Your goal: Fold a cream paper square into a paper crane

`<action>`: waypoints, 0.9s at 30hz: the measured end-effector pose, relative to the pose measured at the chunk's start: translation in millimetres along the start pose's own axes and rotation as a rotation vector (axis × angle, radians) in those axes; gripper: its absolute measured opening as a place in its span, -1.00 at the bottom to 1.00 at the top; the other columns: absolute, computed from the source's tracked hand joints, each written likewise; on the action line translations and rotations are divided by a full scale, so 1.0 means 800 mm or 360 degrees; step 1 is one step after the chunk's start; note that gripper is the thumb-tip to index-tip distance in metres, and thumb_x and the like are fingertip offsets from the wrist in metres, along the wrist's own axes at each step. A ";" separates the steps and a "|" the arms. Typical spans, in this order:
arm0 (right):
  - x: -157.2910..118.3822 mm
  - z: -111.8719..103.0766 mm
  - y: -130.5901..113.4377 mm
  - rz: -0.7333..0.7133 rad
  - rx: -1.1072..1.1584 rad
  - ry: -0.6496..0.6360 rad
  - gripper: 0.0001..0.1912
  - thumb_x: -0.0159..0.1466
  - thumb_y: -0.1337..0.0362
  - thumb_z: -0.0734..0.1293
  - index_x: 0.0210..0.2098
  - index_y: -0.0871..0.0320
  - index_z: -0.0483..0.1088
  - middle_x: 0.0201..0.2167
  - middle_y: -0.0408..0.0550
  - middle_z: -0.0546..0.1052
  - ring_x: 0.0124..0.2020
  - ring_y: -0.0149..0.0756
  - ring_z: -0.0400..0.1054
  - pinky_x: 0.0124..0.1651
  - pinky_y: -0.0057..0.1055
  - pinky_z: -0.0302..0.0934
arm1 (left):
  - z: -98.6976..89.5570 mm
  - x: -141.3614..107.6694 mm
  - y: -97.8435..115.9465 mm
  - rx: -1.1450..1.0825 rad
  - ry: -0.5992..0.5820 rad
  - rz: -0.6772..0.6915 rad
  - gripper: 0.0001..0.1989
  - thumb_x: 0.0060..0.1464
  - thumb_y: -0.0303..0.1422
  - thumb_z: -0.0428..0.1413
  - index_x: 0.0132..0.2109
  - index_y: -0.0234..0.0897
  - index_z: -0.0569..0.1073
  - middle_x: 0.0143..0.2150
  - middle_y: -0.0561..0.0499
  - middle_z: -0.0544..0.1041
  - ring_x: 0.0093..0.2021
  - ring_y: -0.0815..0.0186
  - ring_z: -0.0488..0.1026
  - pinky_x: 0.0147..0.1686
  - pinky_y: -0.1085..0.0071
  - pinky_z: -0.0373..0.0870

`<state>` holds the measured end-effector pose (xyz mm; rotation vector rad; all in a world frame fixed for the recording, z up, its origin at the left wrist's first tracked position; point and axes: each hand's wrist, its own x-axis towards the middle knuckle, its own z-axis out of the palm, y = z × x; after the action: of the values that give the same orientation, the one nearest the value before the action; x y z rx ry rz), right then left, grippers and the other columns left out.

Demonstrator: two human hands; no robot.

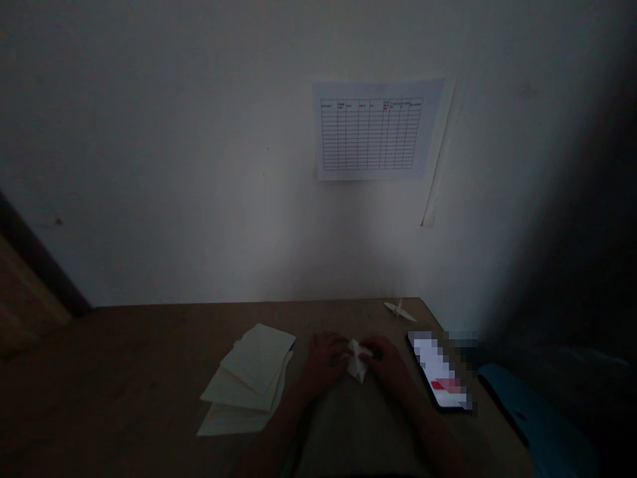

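Between my two hands is a small folded piece of white paper (357,364), low over the brown table. My left hand (326,355) has its fingers curled and pinches the paper's left side. From the right, my right hand (384,355) grips the other side with thumb and fingers. The dim light hides the exact folds. A loose stack of white paper sheets (259,365) lies left of my left hand. Beyond my right hand, near the table's far right corner, rests a folded paper crane (399,311).
A phone (440,372) with a lit, blurred screen lies right of my right hand. The table (164,372) meets a pale wall, where a printed grid sheet (371,133) hangs. Off the table's right edge is a blue chair-like object (540,415).
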<state>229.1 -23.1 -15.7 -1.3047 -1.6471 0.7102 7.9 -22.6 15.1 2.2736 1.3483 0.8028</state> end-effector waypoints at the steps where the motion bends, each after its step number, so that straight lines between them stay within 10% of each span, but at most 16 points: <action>1: 0.000 0.000 0.001 0.0003 0.0019 0.0019 -0.70 0.16 0.24 0.41 -0.10 0.10 0.54 -0.08 0.04 0.59 -0.06 -0.11 0.48 0.04 -0.18 0.37 | 0.002 0.002 0.000 -0.0006 0.0055 -0.0022 -0.75 0.16 -0.34 0.19 -0.02 0.02 0.62 0.15 0.04 0.58 0.23 0.14 0.41 0.40 -0.02 0.02; 10: 0.000 -0.003 -0.014 -0.0075 0.0026 -0.0067 -0.77 0.19 0.25 0.41 -0.14 0.06 0.54 -0.08 0.00 0.59 -0.02 -0.12 0.46 0.08 -0.16 0.34 | 0.020 0.015 -0.021 -0.0141 0.0455 -0.0138 -0.84 0.09 -0.32 0.27 -0.14 -0.11 0.64 0.03 -0.01 0.63 0.09 0.14 0.51 0.20 0.12 0.37; 27: 0.000 0.003 -0.011 -0.0055 -0.0086 -0.0073 -0.74 0.30 0.06 0.34 -0.34 0.08 0.56 -0.28 -0.03 0.59 -0.20 -0.16 0.46 -0.09 -0.25 0.32 | 0.008 0.015 -0.012 -0.0238 0.0383 -0.0223 -0.91 0.07 -0.38 0.26 -0.39 -0.10 0.60 0.06 0.04 0.62 0.13 0.14 0.48 0.18 0.12 0.41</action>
<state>222.9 -25.0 -9.5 -1.3035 -1.7323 0.6839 9.9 -7.9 7.8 1.9933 1.4778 1.1167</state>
